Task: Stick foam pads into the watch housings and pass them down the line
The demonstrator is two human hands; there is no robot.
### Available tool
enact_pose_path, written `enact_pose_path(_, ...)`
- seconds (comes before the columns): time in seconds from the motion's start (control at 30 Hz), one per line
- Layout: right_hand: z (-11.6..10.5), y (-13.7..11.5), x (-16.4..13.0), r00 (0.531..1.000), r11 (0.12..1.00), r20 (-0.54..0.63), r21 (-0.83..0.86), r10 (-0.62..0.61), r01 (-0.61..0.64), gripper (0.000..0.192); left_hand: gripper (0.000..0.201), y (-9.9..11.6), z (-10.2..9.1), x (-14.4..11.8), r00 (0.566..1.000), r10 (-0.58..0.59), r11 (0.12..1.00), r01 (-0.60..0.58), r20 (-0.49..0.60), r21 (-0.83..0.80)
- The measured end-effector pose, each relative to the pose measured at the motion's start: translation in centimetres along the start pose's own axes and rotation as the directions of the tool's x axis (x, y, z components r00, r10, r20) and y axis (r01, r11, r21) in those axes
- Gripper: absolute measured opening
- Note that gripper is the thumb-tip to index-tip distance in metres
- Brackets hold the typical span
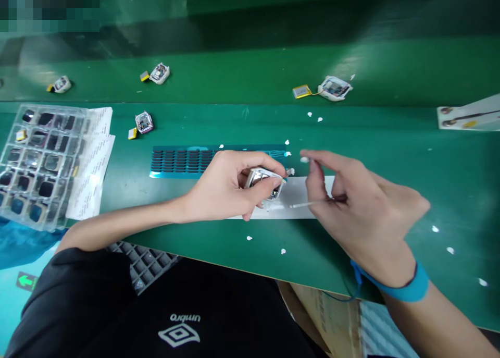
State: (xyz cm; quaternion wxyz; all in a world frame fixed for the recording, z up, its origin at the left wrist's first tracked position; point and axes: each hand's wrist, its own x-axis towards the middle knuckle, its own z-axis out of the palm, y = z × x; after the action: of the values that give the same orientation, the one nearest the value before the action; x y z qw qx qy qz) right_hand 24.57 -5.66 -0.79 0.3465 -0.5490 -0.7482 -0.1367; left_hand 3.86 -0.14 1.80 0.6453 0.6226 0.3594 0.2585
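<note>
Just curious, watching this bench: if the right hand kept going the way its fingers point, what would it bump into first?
The right hand points leftward, so it would probably meet the small silver casing in the left hand first, though depth is hard to judge.

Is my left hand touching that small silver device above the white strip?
Touching. The head view shows the left hand gripping the small silver device, thumb and fingers wrapped around its sides, just above the white strip.
</note>
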Motion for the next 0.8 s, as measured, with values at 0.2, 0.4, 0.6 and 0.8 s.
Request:
enact_pose_path(0.2, -0.3, 0.1, 0.5, 0.985, 0.982, 0.084, 0.128, -0.148, 0.137, 0.045, 0.017, -0.5, -0.6, 0.2, 0.994, 0.1, 0.992, -0.103, 0.038, 0.076)
enact_pose_path(0.4, -0.3, 0.8, -0.4, 0.972, 0.97, 0.072, 0.112, -0.224, 0.215, 0.05, 0.012, -0.9, -0.7, 0.3, 0.995, 0.09, 0.987, -0.095, 0.043, 0.129)
enact_pose_path(0.6, -0.2, 0.0, -0.6, 0.947, 0.952, 0.101, 0.066, -0.305, 0.299, 0.043, 0.017, -0.7, 0.1, -0.5, 0.99, 0.128, 0.944, -0.138, 0.053, 0.301)
enact_pose_path(0.8, -0.2, -1.6, -0.3, 0.937, 0.933, 0.082, -0.1, -0.339, 0.346, 0.042, 0.016, -1.0, 1.0, -1.1, 0.964, 0.259, 0.863, -0.205, -0.055, 0.462)
